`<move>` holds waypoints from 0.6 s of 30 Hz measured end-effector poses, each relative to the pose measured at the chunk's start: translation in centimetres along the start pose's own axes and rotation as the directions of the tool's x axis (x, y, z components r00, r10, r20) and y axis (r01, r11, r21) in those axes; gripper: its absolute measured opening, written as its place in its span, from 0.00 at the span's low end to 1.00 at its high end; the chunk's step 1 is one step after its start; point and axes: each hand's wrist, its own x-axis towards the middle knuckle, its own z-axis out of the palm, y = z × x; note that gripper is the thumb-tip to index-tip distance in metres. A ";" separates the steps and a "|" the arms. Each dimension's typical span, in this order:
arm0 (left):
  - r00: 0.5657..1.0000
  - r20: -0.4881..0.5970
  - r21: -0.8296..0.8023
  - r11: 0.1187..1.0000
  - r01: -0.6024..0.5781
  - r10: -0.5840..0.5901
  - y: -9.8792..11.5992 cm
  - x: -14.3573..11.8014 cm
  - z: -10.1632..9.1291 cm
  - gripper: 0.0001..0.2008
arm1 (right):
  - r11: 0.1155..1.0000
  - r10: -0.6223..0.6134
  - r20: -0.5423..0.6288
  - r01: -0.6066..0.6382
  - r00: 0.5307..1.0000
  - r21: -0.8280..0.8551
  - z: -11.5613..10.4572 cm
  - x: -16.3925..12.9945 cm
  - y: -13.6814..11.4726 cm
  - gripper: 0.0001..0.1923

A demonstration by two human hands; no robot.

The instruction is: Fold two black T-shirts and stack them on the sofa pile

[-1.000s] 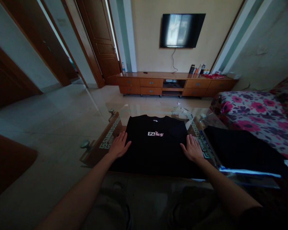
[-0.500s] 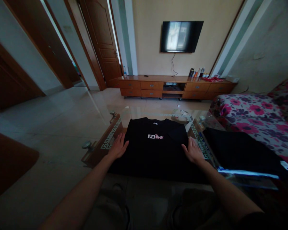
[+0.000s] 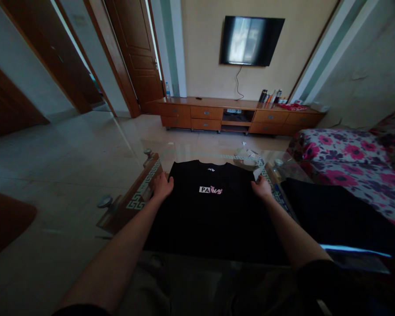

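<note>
A black T-shirt [image 3: 210, 219] with a small white and pink logo lies flat, its sides folded in, on a glass coffee table [image 3: 136, 198]. My left hand [image 3: 162, 185] is at the shirt's left edge near the shoulder, fingers curled onto the cloth. On the opposite edge, at the same height, my right hand [image 3: 261, 188] is curled the same way. Both forearms stretch out over the shirt's lower half.
A second dark garment [image 3: 329, 215] lies on the table's right part. Beyond it stands a floral sofa [image 3: 345, 153]. A wooden TV cabinet [image 3: 237, 115] and a wall TV [image 3: 250, 40] are at the far wall. Tiled floor [image 3: 69, 175] opens to the left.
Both hands slid from flat at the shirt's middle sides up towards its shoulders, and their fingers have curled onto the edges.
</note>
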 end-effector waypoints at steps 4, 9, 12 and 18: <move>0.997 0.043 -0.159 0.985 0.073 -0.067 -0.4 3.8 1.1 0.29 | 0.995 0.084 0.000 -0.084 0.996 0.060 1.2 2.9 0.6 0.33; 0.992 0.085 -0.302 0.947 0.110 -0.088 -0.7 7.4 2.8 0.30 | 0.982 0.130 -0.012 -0.127 0.991 0.140 2.2 5.6 1.5 0.33; 0.993 0.104 -0.391 0.916 0.090 -0.053 -1.0 8.9 3.9 0.32 | 0.966 0.133 -0.016 -0.126 0.991 0.228 2.8 6.7 1.8 0.32; 0.995 0.092 -0.403 0.913 0.063 -0.028 0.2 10.4 4.5 0.32 | 0.840 0.204 0.089 -0.221 0.975 0.495 3.2 7.7 0.5 0.36</move>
